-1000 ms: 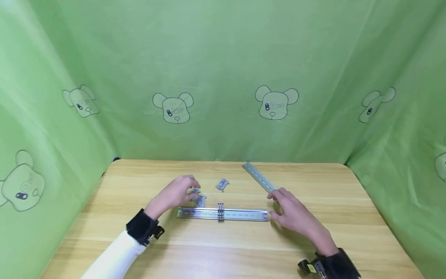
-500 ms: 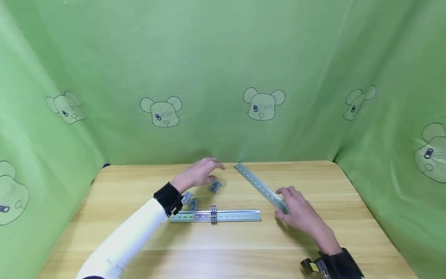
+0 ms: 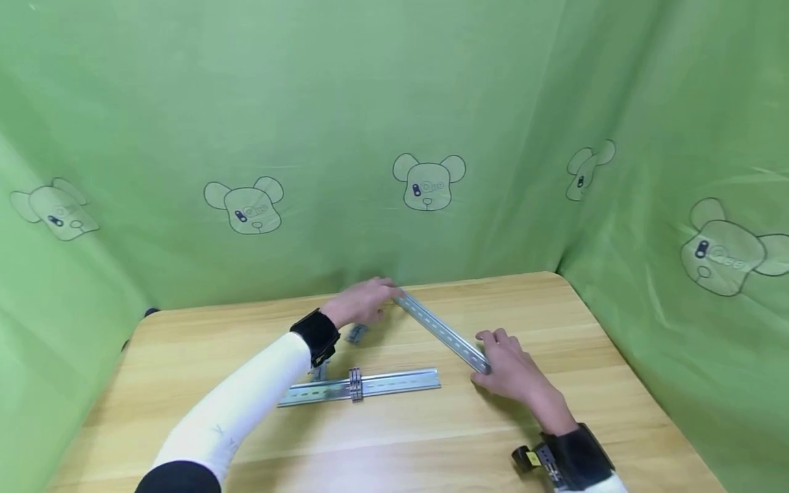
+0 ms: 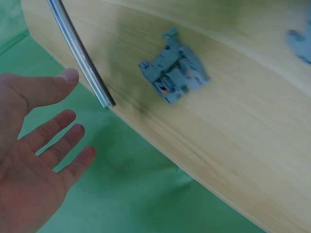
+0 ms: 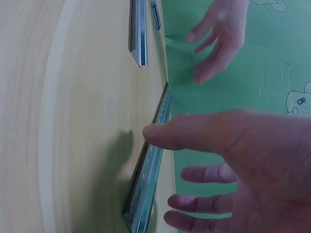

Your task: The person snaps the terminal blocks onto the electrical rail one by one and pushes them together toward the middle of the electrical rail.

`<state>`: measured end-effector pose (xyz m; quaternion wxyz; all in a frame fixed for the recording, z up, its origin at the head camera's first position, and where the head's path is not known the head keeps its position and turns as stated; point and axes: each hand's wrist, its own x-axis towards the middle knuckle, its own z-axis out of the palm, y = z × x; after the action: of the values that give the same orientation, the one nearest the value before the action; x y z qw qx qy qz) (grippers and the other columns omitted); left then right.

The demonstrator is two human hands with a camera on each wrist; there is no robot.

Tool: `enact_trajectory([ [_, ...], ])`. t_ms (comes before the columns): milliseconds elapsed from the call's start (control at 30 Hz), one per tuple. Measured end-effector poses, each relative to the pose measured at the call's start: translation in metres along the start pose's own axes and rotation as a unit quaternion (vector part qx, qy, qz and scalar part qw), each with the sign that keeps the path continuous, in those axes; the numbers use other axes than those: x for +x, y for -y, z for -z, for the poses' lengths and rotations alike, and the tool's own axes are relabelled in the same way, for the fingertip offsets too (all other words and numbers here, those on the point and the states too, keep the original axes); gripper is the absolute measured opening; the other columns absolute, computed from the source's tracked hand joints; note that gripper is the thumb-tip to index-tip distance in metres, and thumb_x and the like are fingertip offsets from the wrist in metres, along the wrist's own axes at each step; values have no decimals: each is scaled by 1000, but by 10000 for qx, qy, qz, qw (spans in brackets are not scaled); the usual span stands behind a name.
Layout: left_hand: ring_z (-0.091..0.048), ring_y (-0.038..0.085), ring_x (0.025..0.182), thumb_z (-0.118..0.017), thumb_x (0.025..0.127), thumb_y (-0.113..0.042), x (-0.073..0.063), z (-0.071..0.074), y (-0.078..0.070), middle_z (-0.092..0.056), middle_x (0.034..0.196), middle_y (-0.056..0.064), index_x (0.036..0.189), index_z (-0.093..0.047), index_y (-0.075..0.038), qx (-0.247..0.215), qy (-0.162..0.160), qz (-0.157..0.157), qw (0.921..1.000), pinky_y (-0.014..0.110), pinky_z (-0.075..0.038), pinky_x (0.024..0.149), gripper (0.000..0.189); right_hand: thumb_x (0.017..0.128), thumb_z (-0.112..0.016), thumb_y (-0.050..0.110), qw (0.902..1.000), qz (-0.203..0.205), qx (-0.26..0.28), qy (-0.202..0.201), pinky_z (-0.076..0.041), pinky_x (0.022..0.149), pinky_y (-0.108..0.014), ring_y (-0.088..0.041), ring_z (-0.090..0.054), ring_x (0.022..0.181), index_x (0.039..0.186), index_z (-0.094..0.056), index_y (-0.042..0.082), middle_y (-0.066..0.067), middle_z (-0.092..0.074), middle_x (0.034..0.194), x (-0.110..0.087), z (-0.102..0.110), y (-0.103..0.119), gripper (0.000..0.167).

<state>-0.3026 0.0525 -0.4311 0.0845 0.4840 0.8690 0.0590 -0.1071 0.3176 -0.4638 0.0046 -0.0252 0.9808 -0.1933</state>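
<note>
My left hand (image 3: 362,301) is over the far end of a slotted metal DIN rail (image 3: 440,331), which lies slantwise on the table. Its thumb and fingers are spread beside the rail's end in the left wrist view. At the near end, my right hand (image 3: 516,373) has its thumb (image 5: 180,132) and fingers spread on either side of that rail. A grey-blue terminal block (image 4: 175,70) lies loose below my left hand. Across the front lies a second DIN rail (image 3: 401,382), with a few narrow terminal blocks (image 3: 355,385) standing clipped on its middle.
Another loose terminal block (image 3: 319,371) lies behind the second rail, partly hidden by my left wrist. The wooden table (image 3: 493,438) ends at a green curtain (image 3: 333,123) that hangs behind it and on both sides.
My left hand has moved from the loose terminal blocks to the slanted rail's far end. My right hand has stayed by its near end. The head view has turned rightward.
</note>
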Motion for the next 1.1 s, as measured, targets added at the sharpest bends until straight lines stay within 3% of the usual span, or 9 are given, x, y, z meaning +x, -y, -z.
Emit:
enact_trajectory([
  [267,-51,30,134,-74,90,1,30,-5,-3,-54,147,9,139,-63,-16,-115,135,-3,9998,44,-44,113,54,82,-84,17,9998,-174,-69,46,-50,67,-41,-30,-51,91,136,-51,-6,-20,-54,112,1,-2,6,68],
  [467,-58,27,121,-72,85,11,50,-16,-9,-63,132,8,129,-70,-15,1,145,-291,9995,38,-49,107,51,82,-82,13,9995,-292,-37,64,-48,66,-39,-28,-49,89,135,-52,-6,-17,-53,109,1,-5,6,63],
  [600,-59,22,114,-74,85,10,61,-26,-10,-64,125,5,121,-74,-18,160,211,-315,9992,32,-51,102,45,82,-81,11,9994,-326,35,108,-47,65,-37,-27,-47,87,133,-54,-6,-15,-52,105,1,-7,4,60],
  [800,-60,20,110,-75,85,9,64,-32,-6,-65,119,5,119,-75,-16,298,77,-368,9988,27,-52,99,42,81,-79,7,9994,-307,-2,156,-44,63,-35,-26,-45,83,125,-56,-5,-11,-49,97,4,-10,9,51],
  [1100,-61,18,108,-75,87,7,70,-38,0,-66,116,3,115,-74,-15,473,-71,-391,9981,24,-51,97,36,81,-76,3,9989,-401,-21,260,-44,63,-35,-27,-46,82,125,-56,-7,-10,-50,93,8,-11,10,49],
])
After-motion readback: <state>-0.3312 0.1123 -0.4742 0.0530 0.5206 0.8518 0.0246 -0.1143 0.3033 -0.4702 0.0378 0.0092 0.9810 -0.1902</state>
